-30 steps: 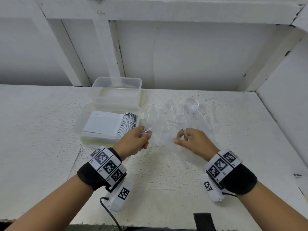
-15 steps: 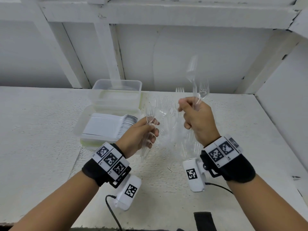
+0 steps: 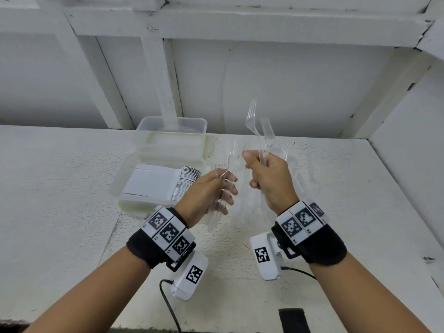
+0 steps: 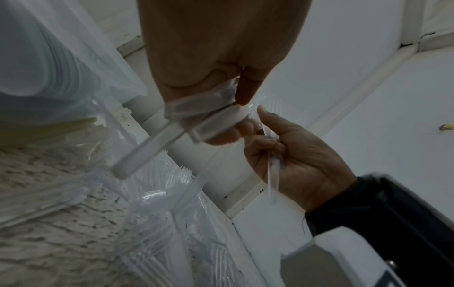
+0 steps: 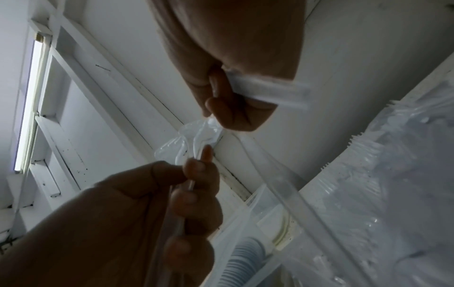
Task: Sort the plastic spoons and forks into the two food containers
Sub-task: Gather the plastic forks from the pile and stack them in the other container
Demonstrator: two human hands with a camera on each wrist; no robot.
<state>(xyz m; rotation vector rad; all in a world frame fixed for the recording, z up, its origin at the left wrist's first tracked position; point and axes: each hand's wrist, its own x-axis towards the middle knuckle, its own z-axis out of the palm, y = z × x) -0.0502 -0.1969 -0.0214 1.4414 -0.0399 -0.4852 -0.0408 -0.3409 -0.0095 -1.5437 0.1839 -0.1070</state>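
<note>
Both hands are raised above the table, close together. My left hand [image 3: 224, 188] grips a few clear plastic forks [image 3: 217, 207] by their handles, which hang down past the palm. My right hand [image 3: 252, 168] grips clear forks [image 3: 254, 121] whose tines stand up above the fist. In the left wrist view the left fingers [image 4: 221, 134] curl round clear handles [image 4: 196, 120]; the right hand [image 4: 294, 155] holds a handle beside them. The near food container [image 3: 120, 188] holds a row of white spoons [image 3: 185, 181]. Behind it stands a second clear container [image 3: 171, 131], its contents unclear.
A loose pile of clear cutlery [image 3: 295, 169] lies on the white table [image 3: 60, 212] behind and right of my hands. A white wall with beams closes the back; a side wall stands at the right. Cables and a black strap lie at the front edge.
Both hands have lifted from the pile with forks in their grip. In the last half second the right hand has shifted left, closer to the left hand.
</note>
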